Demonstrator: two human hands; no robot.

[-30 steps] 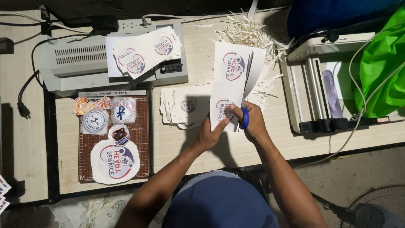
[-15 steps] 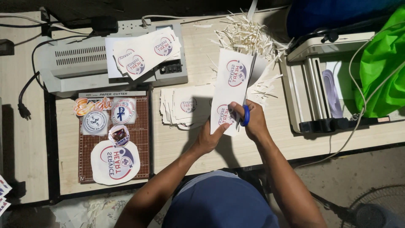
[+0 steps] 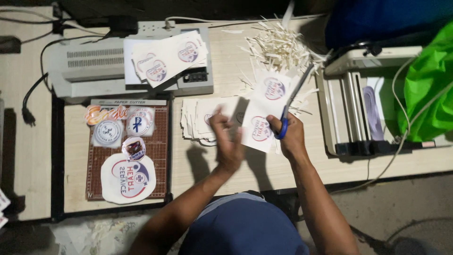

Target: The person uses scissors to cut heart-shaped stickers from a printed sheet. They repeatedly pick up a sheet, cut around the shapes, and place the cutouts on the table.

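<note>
- Right hand grips blue-handled scissors and the printed sheet beside the paper scraps.
- Left hand, fingers loosely spread and holding nothing, hovers over the paper stack.
- Bare desk lies near the front edge.

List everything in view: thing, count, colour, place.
printed sheet: one, white with round emblems, at the right hand
scissors: one, blue handles, in right hand
cut sheet stack: one, white, table centre
paper strips: a heap, cream, top centre
laminator: one, grey, top left, prints lying on it
paper cutter board: one, brown, left, stickers on it
machine: one, cream, right
bag: one, green, far right
left hand: blurred, over the stack
right hand: around the scissors
</note>
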